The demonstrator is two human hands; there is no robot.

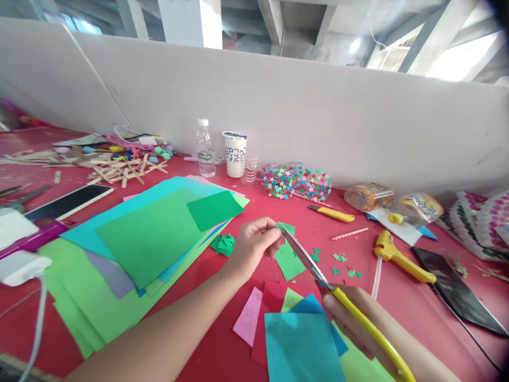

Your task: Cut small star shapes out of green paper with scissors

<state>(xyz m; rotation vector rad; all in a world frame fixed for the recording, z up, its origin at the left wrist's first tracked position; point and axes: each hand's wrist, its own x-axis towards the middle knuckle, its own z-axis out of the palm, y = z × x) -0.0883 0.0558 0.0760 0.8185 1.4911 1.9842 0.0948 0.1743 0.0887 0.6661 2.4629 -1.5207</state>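
Observation:
My left hand [258, 241] pinches a small piece of green paper [289, 228] between thumb and fingers. Yellow-handled scissors [350, 313] are gripped in my right hand [345, 302], and their blades reach up to the green piece. Whether the blades are parted is hard to tell. Below the blades lies a larger light green paper piece [289, 262]. Small cut green stars [352, 272] are scattered to its right. Left of my left hand sits a little pile of dark green paper pieces [223, 244]. Nearer me are a teal paper square [302, 345] and a pink paper piece [249, 317].
Large coloured sheets [147, 233] spread over the left of the red table [207, 329]. A yellow glue gun [401, 257], a yellow cutter knife [332, 213] and a dark tablet-like slab [457, 286] lie right. Behind stand a water bottle [205, 151], a white cup [235, 156] and star-covered shapes [296, 180].

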